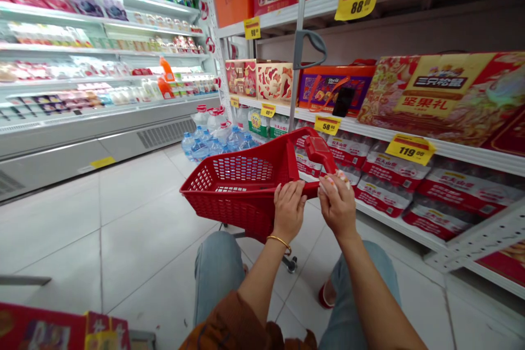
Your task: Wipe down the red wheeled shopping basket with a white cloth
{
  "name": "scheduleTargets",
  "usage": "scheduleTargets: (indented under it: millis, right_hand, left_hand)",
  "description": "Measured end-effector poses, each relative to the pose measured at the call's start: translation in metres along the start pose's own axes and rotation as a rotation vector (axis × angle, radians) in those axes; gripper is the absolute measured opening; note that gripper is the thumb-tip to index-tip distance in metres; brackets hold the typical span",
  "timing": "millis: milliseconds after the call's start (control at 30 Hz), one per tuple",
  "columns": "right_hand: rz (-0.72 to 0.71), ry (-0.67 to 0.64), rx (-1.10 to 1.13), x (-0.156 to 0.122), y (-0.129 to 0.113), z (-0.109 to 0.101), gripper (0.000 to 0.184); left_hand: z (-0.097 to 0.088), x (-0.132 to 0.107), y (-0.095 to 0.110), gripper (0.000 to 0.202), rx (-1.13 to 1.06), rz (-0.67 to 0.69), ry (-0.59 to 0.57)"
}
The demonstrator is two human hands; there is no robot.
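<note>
A red plastic basket trolley (238, 167) with meshed sides stands in front of my knees, its bowl to the left and its raised handle part (318, 147) to the right. My left hand (288, 205), with a gold bangle at the wrist, lies over the near rim, fingers curled onto it. Just right of it, my right hand (337, 202) is closed round a crumpled white cloth (342, 177) with coloured spots, pressed against the red frame by the handle. The bowl holds nothing that I can see.
Gift boxes (435, 93) and water packs (385, 186) line the right shelf. Bundled water bottles (221, 136) stand on the floor ahead. A lit chiller (102, 115) runs along the left. Red boxes (41, 328) sit at the lower left.
</note>
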State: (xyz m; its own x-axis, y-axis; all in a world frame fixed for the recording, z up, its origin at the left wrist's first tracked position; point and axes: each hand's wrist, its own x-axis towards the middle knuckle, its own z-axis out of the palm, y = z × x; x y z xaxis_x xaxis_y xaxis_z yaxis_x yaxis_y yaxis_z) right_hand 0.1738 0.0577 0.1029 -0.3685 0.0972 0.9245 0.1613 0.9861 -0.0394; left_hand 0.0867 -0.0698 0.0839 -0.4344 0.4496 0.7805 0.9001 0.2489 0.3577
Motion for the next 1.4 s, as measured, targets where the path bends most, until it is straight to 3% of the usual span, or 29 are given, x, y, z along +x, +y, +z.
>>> scheduleTargets:
  millis: [267,600,767,1067,1233,1400]
  right_hand:
    - [0.195,0.130,0.107,0.001,-0.006,-0.001,0.033]
    - [-0.061,0.014,-0.037,-0.019,-0.039,0.008,0.040]
    - [-0.123,0.015,-0.045,-0.012,-0.026,0.001,0.036]
    - [-0.101,0.032,0.033,0.008,-0.011,-0.006,0.028]
    - [0.022,0.058,0.168,0.012,0.003,-0.008,0.025]
    - [0.206,0.058,0.474,0.020,0.023,-0.007,0.019]
  left_hand:
    - [0.001,-0.002,0.000,0.040,-0.026,-0.010,-0.001]
    - [0.006,-0.002,0.010,0.030,-0.068,-0.129,0.103]
    - [0.003,-0.002,0.010,0.027,-0.075,-0.127,0.085]
    - [0.001,-0.002,0.006,0.026,-0.135,-0.110,0.075]
    - [-0.002,-0.001,0.006,0.028,-0.140,-0.116,0.051]
    - [-0.004,-0.002,0.005,0.028,-0.157,-0.115,0.051]
